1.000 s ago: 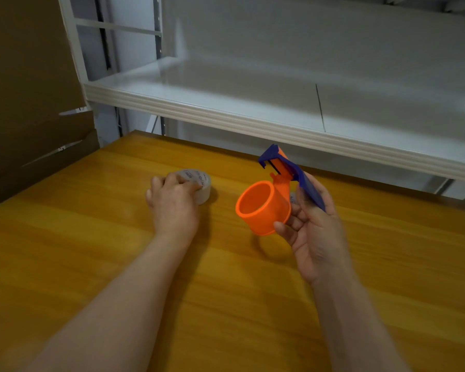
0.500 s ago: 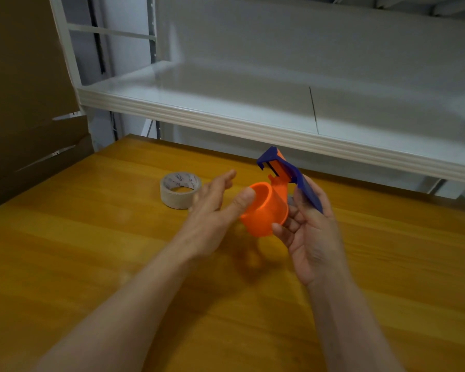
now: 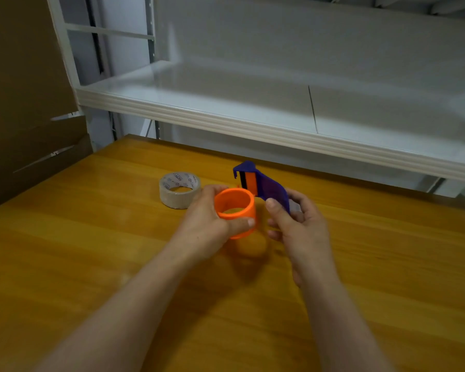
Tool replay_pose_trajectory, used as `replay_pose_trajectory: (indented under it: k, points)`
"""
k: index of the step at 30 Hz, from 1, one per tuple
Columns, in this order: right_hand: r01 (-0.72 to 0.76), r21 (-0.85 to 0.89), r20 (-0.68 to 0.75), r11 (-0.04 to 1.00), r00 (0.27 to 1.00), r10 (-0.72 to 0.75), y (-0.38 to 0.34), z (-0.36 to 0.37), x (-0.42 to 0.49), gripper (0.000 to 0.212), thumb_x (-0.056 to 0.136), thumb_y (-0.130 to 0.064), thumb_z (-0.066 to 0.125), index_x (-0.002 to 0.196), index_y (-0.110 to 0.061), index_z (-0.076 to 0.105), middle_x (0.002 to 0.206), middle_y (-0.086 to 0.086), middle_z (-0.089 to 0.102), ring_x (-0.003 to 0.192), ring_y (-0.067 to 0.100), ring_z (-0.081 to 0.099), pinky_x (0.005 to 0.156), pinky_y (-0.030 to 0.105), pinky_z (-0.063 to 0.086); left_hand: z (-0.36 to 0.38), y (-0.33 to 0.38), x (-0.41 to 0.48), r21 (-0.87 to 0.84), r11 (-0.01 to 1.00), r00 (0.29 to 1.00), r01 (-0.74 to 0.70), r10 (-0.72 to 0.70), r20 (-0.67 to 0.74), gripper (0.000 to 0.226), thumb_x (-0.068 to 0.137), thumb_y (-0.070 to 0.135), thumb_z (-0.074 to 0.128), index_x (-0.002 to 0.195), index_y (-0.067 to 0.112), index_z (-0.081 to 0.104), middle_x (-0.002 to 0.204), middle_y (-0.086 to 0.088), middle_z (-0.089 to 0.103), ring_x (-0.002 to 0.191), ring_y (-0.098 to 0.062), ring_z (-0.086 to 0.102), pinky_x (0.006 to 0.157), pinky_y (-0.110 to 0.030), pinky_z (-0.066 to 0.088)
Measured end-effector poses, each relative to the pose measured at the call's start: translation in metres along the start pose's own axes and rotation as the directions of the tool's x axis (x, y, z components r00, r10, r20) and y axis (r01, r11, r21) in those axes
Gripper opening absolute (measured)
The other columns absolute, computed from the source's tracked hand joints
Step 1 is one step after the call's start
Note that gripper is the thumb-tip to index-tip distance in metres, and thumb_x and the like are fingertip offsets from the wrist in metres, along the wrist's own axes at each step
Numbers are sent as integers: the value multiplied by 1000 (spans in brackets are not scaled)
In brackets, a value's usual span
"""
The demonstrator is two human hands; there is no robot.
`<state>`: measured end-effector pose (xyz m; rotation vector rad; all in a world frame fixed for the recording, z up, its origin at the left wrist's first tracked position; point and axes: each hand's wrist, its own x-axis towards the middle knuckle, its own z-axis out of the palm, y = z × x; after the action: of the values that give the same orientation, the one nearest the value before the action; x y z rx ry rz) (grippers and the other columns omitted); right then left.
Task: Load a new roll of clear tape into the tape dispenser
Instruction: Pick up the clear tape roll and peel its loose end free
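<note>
The tape dispenser [image 3: 255,189] has an orange hollow drum and a blue handle with a cutter at its top. It is held a little above the wooden table [image 3: 91,264]. My right hand [image 3: 298,226] grips the blue handle from the right. My left hand [image 3: 210,224] wraps its thumb and fingers around the orange drum from the left. The roll of clear tape [image 3: 179,189] lies flat on the table just left of the dispenser, apart from both hands.
A white metal shelf [image 3: 253,124] runs across above the table's far edge. Brown cardboard [image 3: 24,103] stands along the left side of the table.
My left hand let go of the tape roll, which stays on the table, and moved right onto the orange drum. The dispenser has tilted so the drum's opening faces up.
</note>
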<state>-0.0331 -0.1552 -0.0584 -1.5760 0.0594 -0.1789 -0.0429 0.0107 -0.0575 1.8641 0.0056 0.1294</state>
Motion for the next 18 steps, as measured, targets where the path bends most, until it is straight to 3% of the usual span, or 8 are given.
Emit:
replay_pose_trajectory:
  k: [3, 7, 12, 18]
  points:
    - [127, -223, 3, 966, 992, -129, 4, 0, 2, 26, 89, -34, 75, 112, -42, 66, 106, -12, 72, 100, 8, 68, 82, 36, 60, -4, -3, 1, 62, 998, 999, 32, -29, -46, 85, 61, 48, 86, 133, 31, 45, 128, 7, 58, 116, -17, 59, 98, -47, 55]
    - [183, -405, 17, 896, 981, -193, 4, 0, 2, 27, 93, -29, 72, 120, -31, 69, 111, -11, 71, 105, 7, 64, 90, 33, 57, -2, -4, 3, 213, 976, 994, 54, -32, -103, 91, 54, 60, 83, 132, 35, 44, 128, 10, 56, 118, -18, 57, 98, -49, 53]
    - [153, -583, 45, 798, 987, -157, 8, 0, 2, 37, 93, -32, 70, 130, -33, 63, 115, -12, 67, 107, 8, 61, 89, 36, 59, -2, -2, 3, 279, 955, 991, 103, -73, -114, 90, 67, 47, 88, 142, 30, 40, 138, 5, 51, 125, -22, 53, 99, -48, 52]
    - [96, -628, 68, 772, 995, -69, 8, 2, 2, 40, 92, -27, 72, 130, -31, 60, 111, -15, 61, 107, 7, 57, 92, 37, 57, -4, 2, 2, 332, 926, 983, 179, -154, -103, 86, 75, 36, 86, 145, 28, 36, 148, -2, 35, 129, -28, 47, 100, -47, 51]
